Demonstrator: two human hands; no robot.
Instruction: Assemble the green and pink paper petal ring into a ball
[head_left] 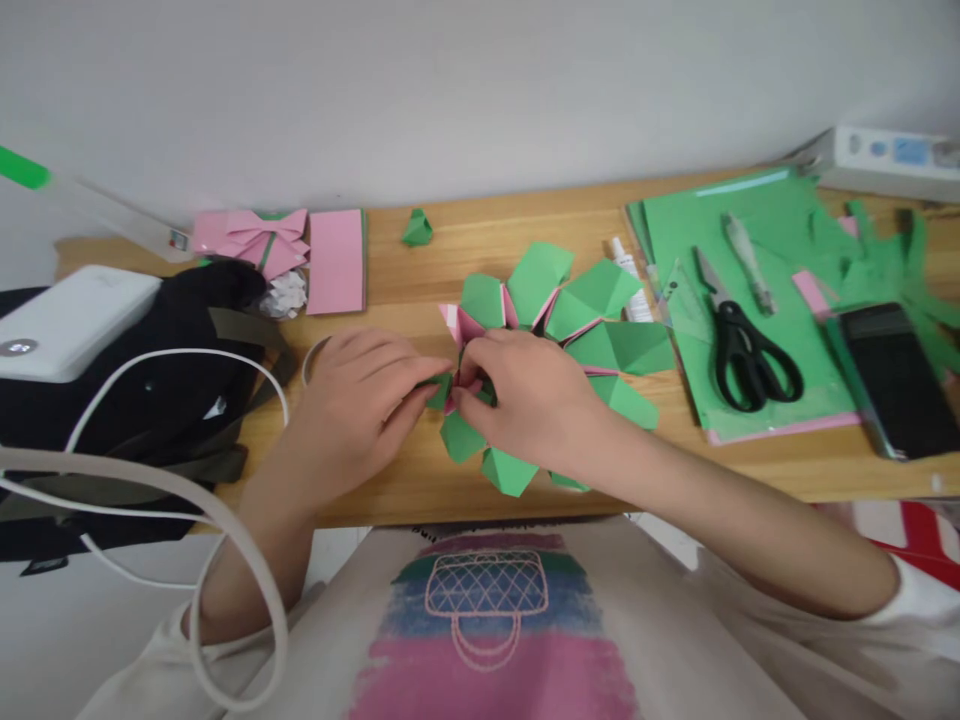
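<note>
A folded paper flower (532, 330) with green petals and pink inner folds lies on the wooden table in front of me. My left hand (367, 400) comes in at its left side, thumb and fingers pinched on a green petal of the flower. Over the flower's middle, my right hand (517, 385) is closed, its fingertips gripping the folded paper near the same petal. Both sets of fingertips nearly meet there and partly hide the folds. A pink folded tip (452, 320) sticks up just above them.
Black-handled scissors (750, 360), a cutter (750, 265) and a phone (896, 380) lie on and beside green sheets (675, 225) at right. A glue tube (634, 285) stands behind the flower. Pink paper (336, 262), a pink bow (266, 240) and a black bag (187, 400) are left.
</note>
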